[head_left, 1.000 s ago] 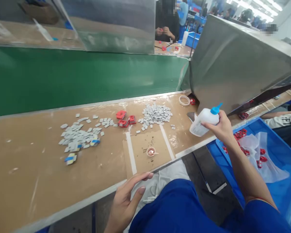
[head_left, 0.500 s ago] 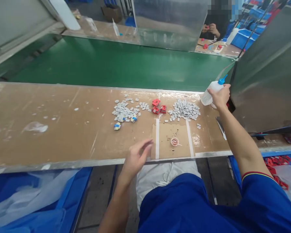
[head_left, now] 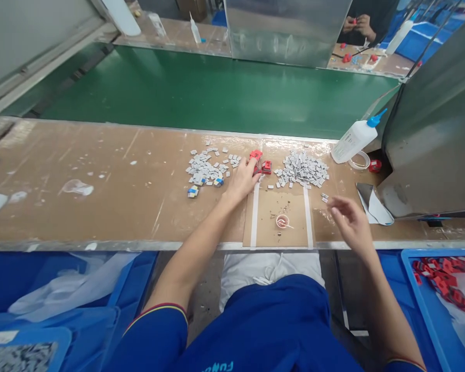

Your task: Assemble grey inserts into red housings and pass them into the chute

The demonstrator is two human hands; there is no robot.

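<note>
My left hand (head_left: 243,179) reaches across the brown bench and its fingertips touch the small red plastic parts (head_left: 260,161) between two heaps of grey chips. The left heap (head_left: 208,168) lies just left of the hand, the right heap (head_left: 303,172) to its right. My right hand (head_left: 347,219) hovers over the bench near the front edge, fingers loosely curled and blurred, holding nothing I can see. A white squeeze bottle with a blue nozzle (head_left: 355,139) stands at the back right, apart from both hands. A tiny glue cup (head_left: 282,221) sits on the taped square.
A green conveyor belt (head_left: 201,93) runs behind the bench. A steel hood (head_left: 437,129) stands at the right, with a tape roll (head_left: 358,161) beside it. Blue bins (head_left: 445,289) with red parts sit below at right, more bins (head_left: 58,305) at left. Another person's hands (head_left: 358,23) work opposite.
My right hand set the bottle down at the back right and drew back toward the front edge. My left hand moved forward from the bench edge onto the red parts.
</note>
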